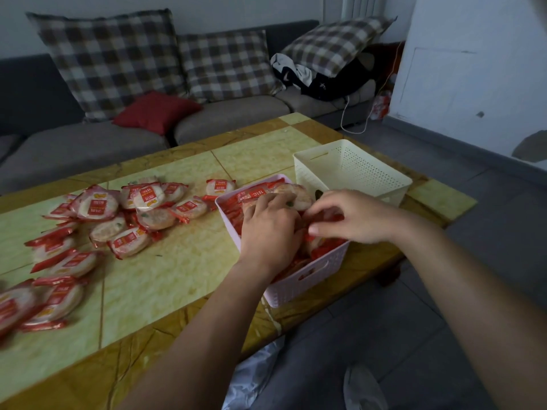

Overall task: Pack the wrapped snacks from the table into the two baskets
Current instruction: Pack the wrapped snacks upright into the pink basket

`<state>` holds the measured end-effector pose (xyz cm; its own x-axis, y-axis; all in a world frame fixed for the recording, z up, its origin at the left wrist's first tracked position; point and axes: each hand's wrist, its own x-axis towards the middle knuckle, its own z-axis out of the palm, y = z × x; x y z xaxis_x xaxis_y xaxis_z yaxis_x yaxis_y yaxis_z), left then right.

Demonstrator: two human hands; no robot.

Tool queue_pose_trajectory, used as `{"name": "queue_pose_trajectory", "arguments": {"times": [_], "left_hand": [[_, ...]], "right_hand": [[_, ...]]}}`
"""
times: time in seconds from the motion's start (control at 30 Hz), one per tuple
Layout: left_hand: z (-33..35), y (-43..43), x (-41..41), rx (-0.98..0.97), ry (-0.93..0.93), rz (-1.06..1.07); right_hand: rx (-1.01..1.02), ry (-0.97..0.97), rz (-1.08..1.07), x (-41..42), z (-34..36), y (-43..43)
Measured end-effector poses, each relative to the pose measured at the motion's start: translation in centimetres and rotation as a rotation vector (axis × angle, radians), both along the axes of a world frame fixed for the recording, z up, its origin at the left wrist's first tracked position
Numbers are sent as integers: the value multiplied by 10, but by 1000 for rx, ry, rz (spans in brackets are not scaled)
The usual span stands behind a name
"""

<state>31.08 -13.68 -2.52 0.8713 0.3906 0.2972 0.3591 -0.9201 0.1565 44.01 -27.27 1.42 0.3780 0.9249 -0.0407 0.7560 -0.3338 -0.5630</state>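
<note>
- Plainly, in the head view, the left hand (268, 229) reaches down into the pink basket (299, 287), which stands on the near right part of the table (183, 261). Its fingers are bent over the packed snacks (257, 194) inside, but whether they close round one or only press on it cannot be told
- The right hand (352, 217) comes in over the basket's right rim, just beside the left hand, with thumb and fingers curled together and pinching the red wrapper of one packet (328, 217) on top of the stack
- The pink basket is filled about to its rim with round pale cakes in red-and-clear wrappers, several of them standing on edge along its left wall
- The cream basket (355, 170) stands just behind the pink one, towards the far right corner of the table. Whether the two touch cannot be told
- The wrapped snacks (97, 205) not yet packed lie in a loose, overlapping heap across the left half of the table, and one lone snack (220, 186) lies near the pink basket's far left corner
- Behind the table runs a grey sofa (231, 113) with three checked cushions (109, 60), a red cushion (157, 112) on the seat and a pile of dark clothes (322, 78) at its right end — a white cable (344, 113) hangs down from there to the floor
</note>
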Motion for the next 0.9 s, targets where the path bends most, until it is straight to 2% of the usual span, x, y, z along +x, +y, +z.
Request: {"name": "queue_pose_trajectory", "arguments": {"times": [0.07, 0.2, 0.4, 0.53, 0.63, 0.77, 0.9], "left_hand": [[0, 0, 0, -8, -17, -1], [2, -2, 0, -28, -38, -2], [1, -3, -1, -58, -61, 1], [1, -6, -1, -48, -36, -2], [1, -7, -1, -36, -15, -1], [0, -2, 0, -104, -71, 6], [1, 2, -2, -125, -184, -23]], "right_hand": [[59, 41, -21, 2, -1, -3], [55, -76, -49, 7, -9, -2], [-123, -169, -173, 5, -21, 4], [-165, -315, -240, -6, -27, 12], [-181, -354, -299, -9, -25, 14], [-156, -268, -300, -6, -16, 10], [126, 43, -353, 2, -9, 14]]}}
